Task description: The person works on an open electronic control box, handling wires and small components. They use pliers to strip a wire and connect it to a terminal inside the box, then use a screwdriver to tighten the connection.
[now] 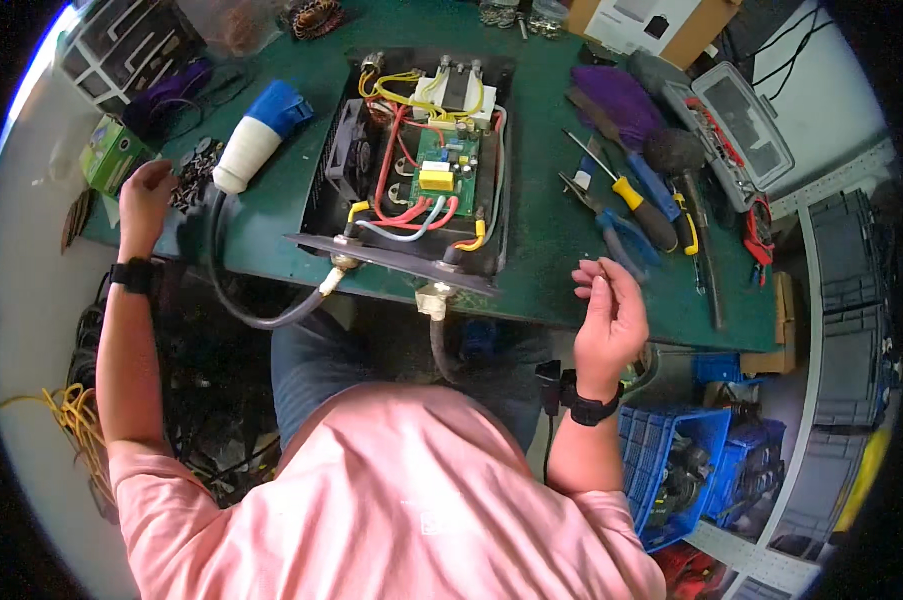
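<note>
An opened black metal case (499, 200) stands on the green workbench. Inside it are a circuit board (459, 150), a fan (351, 150) and red, yellow and grey wires. Its front panel (401, 262) leans outward, with thick cables passing through it. To the left, my left hand (144, 210) is closed with curled fingers, beside a pile of small dark screws (199, 170); whatever its fingertips hold is hidden. My right hand (613, 318) is raised over the bench's front edge, right of the case. Its thumb and fingers pinch together, on something too small to make out.
A blue-and-white plug (256, 135) on a black cable lies left of the case. At right are pliers (611, 225), a yellow-black screwdriver (641, 205), a mallet (676, 155) and an open toolbox (741, 130). Blue crates (671, 430) stand below the bench at right.
</note>
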The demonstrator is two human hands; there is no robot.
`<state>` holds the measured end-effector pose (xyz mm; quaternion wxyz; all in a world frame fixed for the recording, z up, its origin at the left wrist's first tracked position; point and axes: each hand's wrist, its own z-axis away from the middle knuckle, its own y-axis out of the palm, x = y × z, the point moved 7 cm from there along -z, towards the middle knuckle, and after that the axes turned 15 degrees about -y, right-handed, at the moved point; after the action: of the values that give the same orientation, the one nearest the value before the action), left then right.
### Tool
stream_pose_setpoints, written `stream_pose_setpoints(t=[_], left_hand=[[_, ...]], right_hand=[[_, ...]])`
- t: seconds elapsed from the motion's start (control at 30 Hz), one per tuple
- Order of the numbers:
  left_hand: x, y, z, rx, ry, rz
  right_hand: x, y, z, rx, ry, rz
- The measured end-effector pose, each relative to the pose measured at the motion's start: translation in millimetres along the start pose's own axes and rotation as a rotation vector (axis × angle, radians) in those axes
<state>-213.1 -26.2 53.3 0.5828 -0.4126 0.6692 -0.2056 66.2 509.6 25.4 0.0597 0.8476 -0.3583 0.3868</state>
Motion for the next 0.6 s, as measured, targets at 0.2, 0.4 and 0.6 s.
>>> stream_pose_setpoints(t=[0.2,0.4,0.6], left_hand=[[18.4,-18.8,34.5,-0.257,0.05,0.137],[14.4,-7.5,74.2,-0.448,0.068,0.08],[2.0,5.8,74.8,-0.537,0.141,0.038]], right_hand=[[-1.5,-0.2,-2.8,-0.037,0.094,-0.125],[32.4,7.0,-38.5,0.215,0.055,-0.088],[89.5,47.3,-98.7,0.556,-0.255,0.074]])
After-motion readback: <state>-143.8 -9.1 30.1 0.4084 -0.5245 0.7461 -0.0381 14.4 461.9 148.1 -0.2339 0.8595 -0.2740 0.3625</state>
